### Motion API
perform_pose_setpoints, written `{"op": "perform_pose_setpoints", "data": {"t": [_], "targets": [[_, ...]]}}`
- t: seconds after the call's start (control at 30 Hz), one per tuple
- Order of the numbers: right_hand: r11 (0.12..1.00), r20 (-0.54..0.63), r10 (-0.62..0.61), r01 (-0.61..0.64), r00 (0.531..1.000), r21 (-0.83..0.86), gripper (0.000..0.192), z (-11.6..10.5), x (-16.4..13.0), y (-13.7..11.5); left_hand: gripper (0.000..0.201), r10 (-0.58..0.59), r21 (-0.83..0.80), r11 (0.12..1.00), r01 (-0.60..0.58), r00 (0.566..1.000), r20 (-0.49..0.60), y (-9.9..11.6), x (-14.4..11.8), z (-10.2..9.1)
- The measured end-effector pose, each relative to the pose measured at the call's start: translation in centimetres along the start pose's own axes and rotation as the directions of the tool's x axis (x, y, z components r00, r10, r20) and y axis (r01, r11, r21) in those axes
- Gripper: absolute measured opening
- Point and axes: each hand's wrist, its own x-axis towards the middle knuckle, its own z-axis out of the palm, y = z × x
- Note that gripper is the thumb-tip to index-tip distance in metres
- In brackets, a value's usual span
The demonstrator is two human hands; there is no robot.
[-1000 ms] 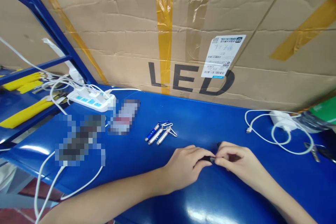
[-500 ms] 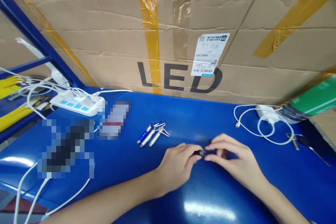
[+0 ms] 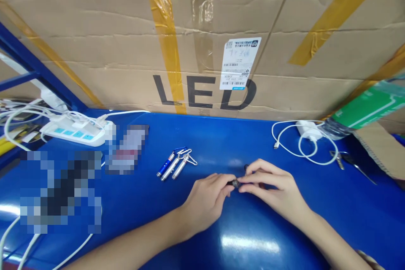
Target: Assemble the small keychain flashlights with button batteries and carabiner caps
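Holding a small dark part between both hands over the blue bench

Meeting at the near middle of the blue table [image 3: 284,228], the left hand [image 3: 207,198] and the right hand [image 3: 272,187] each pinch one end of a small dark cylindrical part [image 3: 236,184]. Fingertips of both hands are closed on it; the right hand covers most of its length, and only a short stub with a pale end face shows between the hands. Both forearms rest low on the table surface.

Just to the far left of the hands lie three small keychain torches [image 3: 175,164], side by side and touching, one blue and two silver. A white power strip [image 3: 74,131] with plugged cables sits at far left. A coiled white charger cable [image 3: 300,145] lies at far right, near a pair of pliers [image 3: 351,161]. A large cardboard box [image 3: 202,50] marked LED stands along the far edge.
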Motion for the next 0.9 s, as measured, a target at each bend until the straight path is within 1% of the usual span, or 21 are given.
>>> {"op": "perform_pose_setpoints", "data": {"t": [0.13, 0.2, 0.5, 0.63, 0.7, 0.77, 0.9], "targets": [[0.998, 0.069, 0.017, -0.021, 0.997, 0.055, 0.026, -0.15, 0.07, 0.14, 0.022, -0.017, -0.004, 1.0, 0.017, 1.0, 0.018, 0.04, -0.01, 0.1], [0.997, 0.083, 0.022, -0.027, 0.996, 0.07, 0.028, -0.12, 0.08, 0.25, 0.022, -0.032, -0.022, 0.999, 0.032, 0.999, 0.024, 0.05, 0.03, 0.1], [0.995, 0.04, 0.047, -0.051, 0.998, 0.084, 0.029, 0.23, -0.15, 0.5, 0.022, -0.028, -0.079, 0.996, 0.032, 0.998, 0.057, 0.04, 0.25, 0.13], [0.993, 0.043, 0.067, -0.071, 0.997, 0.098, 0.03, 0.13, -0.14, 0.34, 0.018, -0.077, -0.115, 0.99, 0.086, 0.994, 0.083, 0.17, 0.16, 0.24], [0.989, 0.052, 0.09, -0.096, 0.995, 0.112, 0.031, 0.1, -0.13, 0.28, 0.013, -0.109, -0.129, 0.985, 0.119, 0.99, 0.085, 0.19, 0.11, 0.3], [0.981, 0.071, 0.133, -0.141, 0.989, 0.135, 0.031, 0.11, -0.11, 0.27, 0.009, -0.113, -0.137, 0.983, 0.125, 0.99, 0.087, 0.2, 0.06, 0.34], [0.951, 0.12, 0.238, -0.257, 0.964, 0.174, 0.033, 0.22, -0.1, 0.39, 0.01, -0.104, -0.146, 0.982, 0.119, 0.989, 0.106, 0.27, 0.02, 0.28]]}}
